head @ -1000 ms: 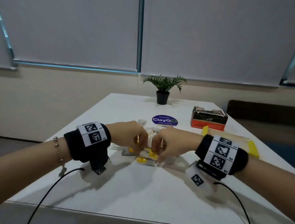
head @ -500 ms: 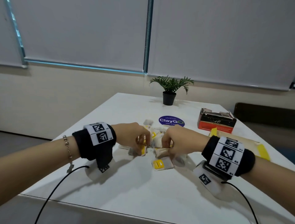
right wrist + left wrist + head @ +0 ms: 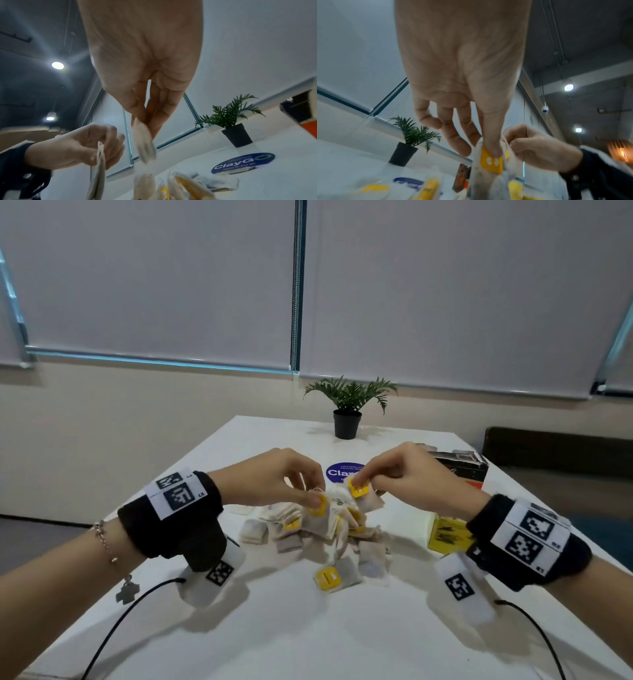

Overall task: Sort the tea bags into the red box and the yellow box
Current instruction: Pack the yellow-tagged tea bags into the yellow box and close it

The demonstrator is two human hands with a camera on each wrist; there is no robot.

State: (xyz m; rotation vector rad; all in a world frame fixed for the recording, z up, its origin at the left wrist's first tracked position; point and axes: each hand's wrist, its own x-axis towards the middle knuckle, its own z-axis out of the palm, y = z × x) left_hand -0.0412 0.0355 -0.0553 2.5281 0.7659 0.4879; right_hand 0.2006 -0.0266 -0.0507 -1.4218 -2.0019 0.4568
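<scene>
A pile of tea bags (image 3: 322,525) with yellow tags lies mid-table, one bag (image 3: 337,575) loose at its near side. My left hand (image 3: 313,501) pinches a yellow-tagged tea bag (image 3: 491,161) just above the pile. Close to its right, my right hand (image 3: 359,479) pinches another tea bag (image 3: 144,142) by its yellow tag (image 3: 358,487). The red box (image 3: 460,470) stands behind my right hand, mostly hidden. The yellow box (image 3: 445,534) lies under my right wrist, partly covered.
A potted plant (image 3: 347,405) stands at the table's far end, and a blue round sticker (image 3: 337,472) lies behind the pile. Cables trail from both wrists over the near table (image 3: 308,638). A dark bench (image 3: 548,446) sits beyond the right edge.
Both hands have risen from the pile, each lifting a tea bag. One yellow-tagged bag now lies alone at the pile's near side.
</scene>
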